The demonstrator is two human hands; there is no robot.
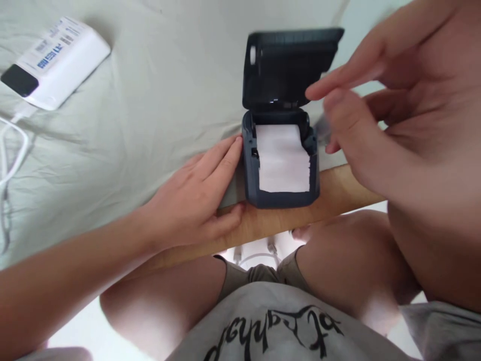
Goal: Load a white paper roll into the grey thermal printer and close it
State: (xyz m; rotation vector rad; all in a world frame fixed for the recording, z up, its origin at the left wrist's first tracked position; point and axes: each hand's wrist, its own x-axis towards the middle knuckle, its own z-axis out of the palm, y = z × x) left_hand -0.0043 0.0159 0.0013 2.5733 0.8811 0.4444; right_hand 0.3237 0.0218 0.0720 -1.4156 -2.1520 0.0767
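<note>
A small dark blue printer-like box (282, 198) stands at the table's front edge with its black lid (289, 70) raised. White paper (283, 163) lies in it, its ragged end hanging over the front. My left hand (199, 193) rests flat beside the box, fingertips against its left side, fingers spread and holding nothing. To the right, my right hand (391, 110) hovers near the lid's lower right corner, index finger and thumb apart, with no object visible between them. Whether the index fingertip touches the lid is unclear.
A white power bank (71, 60) with a black end lies at the upper left, a white cable (22, 150) plugged into it. A pale green cloth (150, 75) covers the table, whose wooden edge (338, 193) runs above my legs.
</note>
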